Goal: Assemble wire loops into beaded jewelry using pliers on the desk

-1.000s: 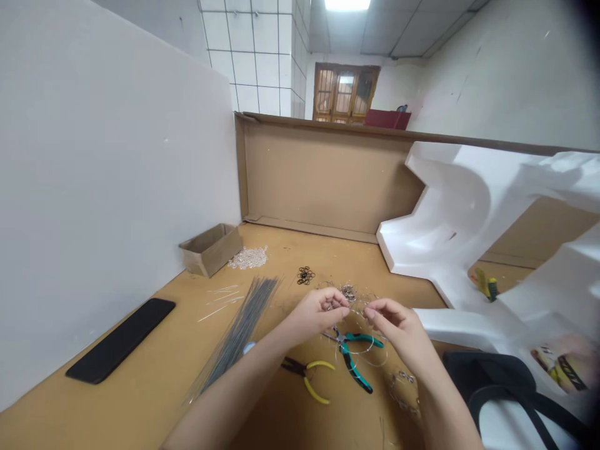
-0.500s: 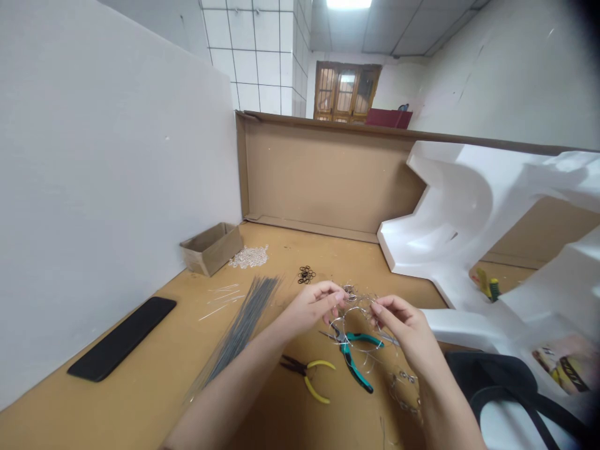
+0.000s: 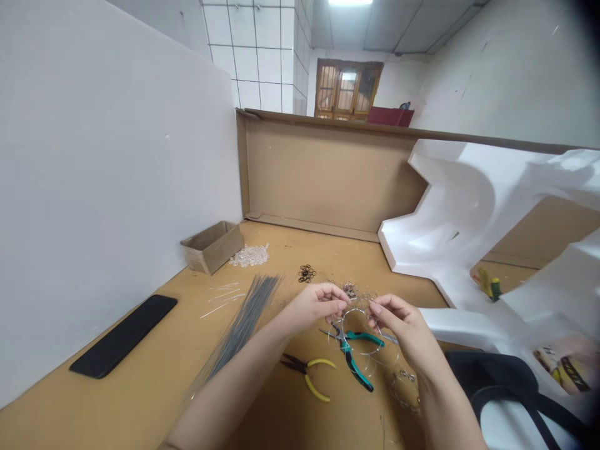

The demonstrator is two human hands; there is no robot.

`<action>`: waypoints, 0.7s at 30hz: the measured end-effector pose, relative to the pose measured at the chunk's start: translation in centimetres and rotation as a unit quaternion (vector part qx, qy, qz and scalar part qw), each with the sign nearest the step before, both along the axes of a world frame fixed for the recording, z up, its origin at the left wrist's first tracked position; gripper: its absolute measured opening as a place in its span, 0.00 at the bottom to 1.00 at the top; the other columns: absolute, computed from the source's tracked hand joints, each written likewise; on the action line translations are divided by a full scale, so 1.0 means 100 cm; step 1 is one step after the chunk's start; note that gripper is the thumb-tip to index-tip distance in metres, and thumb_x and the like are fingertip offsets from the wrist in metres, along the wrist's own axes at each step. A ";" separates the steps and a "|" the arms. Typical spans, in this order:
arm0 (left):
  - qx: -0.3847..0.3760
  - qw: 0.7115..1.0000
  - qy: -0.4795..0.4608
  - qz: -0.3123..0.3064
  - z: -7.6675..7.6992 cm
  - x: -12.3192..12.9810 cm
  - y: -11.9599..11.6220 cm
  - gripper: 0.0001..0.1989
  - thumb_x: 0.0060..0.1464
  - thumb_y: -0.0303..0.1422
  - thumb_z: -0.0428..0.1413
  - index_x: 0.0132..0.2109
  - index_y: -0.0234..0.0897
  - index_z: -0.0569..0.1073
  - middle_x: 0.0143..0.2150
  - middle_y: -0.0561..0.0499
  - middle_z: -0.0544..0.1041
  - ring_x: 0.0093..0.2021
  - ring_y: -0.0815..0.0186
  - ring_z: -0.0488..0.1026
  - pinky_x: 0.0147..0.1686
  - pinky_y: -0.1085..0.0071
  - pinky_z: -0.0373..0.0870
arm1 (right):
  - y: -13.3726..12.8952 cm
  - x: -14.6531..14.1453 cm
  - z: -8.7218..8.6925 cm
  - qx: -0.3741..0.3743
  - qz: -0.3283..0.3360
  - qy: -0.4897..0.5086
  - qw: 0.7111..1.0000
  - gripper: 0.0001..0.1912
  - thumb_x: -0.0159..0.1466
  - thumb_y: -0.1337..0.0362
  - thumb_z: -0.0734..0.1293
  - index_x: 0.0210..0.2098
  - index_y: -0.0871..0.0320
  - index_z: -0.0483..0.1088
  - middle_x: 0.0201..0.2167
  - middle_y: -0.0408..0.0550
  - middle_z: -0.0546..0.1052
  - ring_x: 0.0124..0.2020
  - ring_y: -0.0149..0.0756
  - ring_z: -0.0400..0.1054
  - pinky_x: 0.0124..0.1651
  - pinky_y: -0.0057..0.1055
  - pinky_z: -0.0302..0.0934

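Thin silvery wire loops (image 3: 360, 352) hang between my two hands, above the brown table. My left hand (image 3: 327, 302) pinches the wire from the left, thumb against fingers. On the right, my right hand (image 3: 392, 312) pinches the same wire. Teal-handled pliers (image 3: 357, 369) lie under the loops, partly seen through them. Yellow-handled pliers (image 3: 319, 362) lie open to their left. A small pile of metal pieces (image 3: 349, 290) sits just behind the hands. More bent wire with small coils (image 3: 404, 394) lies beside my right forearm.
A bundle of straight grey wires (image 3: 248, 319) lies left, near a black slab (image 3: 124, 336). Further back are a small cardboard box (image 3: 212, 250), clear rings (image 3: 250, 255) and black rings (image 3: 307, 273). White foam (image 3: 450, 219) borders the right; a cardboard wall (image 3: 314, 175) stands behind.
The hands have come slightly closer together. The wire loops between them have shifted and now hang as a rounder ring. The tools lie as before.
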State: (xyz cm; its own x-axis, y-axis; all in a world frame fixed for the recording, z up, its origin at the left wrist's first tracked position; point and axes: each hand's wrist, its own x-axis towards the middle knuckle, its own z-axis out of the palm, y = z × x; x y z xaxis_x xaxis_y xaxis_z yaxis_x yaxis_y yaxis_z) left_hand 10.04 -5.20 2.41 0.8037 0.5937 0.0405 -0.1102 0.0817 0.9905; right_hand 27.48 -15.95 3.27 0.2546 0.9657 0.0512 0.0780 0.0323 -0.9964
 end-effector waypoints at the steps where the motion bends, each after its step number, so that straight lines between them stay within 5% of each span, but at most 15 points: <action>1: -0.001 1.000 0.002 -0.003 0.000 0.000 0.000 0.15 0.44 0.38 0.61 0.36 0.32 0.73 0.27 0.54 0.70 0.25 0.75 0.64 0.28 0.76 0.62 | 0.000 0.001 -0.001 0.001 0.004 0.002 1.000 0.12 0.56 0.55 0.68 0.29 0.58 0.70 0.22 0.43 0.73 0.25 0.30 0.65 0.32 0.28 0.59; 11: -0.009 1.000 -0.004 -0.003 0.000 0.002 -0.002 0.13 0.44 0.39 0.61 0.31 0.32 0.70 0.20 0.57 0.68 0.20 0.76 0.62 0.24 0.77 0.59 | 0.002 0.003 -0.005 -0.002 0.041 0.038 0.998 0.10 0.57 0.57 0.68 0.29 0.58 0.70 0.27 0.43 0.74 0.26 0.28 0.67 0.35 0.29 0.60; 21: -0.017 1.000 -0.013 -0.005 -0.001 0.002 -0.001 0.14 0.44 0.39 0.61 0.30 0.32 0.70 0.19 0.58 0.67 0.19 0.76 0.62 0.23 0.78 0.59 | 0.002 0.003 -0.007 -0.013 0.056 0.031 0.998 0.12 0.58 0.55 0.67 0.31 0.58 0.69 0.22 0.44 0.73 0.24 0.30 0.66 0.24 0.25 0.57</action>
State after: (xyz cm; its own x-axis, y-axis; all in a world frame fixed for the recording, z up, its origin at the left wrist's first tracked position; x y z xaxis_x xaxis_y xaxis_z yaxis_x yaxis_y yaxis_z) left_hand 10.26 -5.34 2.27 0.8087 0.5868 0.0404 -0.1342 0.1173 0.9840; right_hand 27.74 -15.77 2.62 0.1475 0.9890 0.0128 0.0145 0.0108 -0.9998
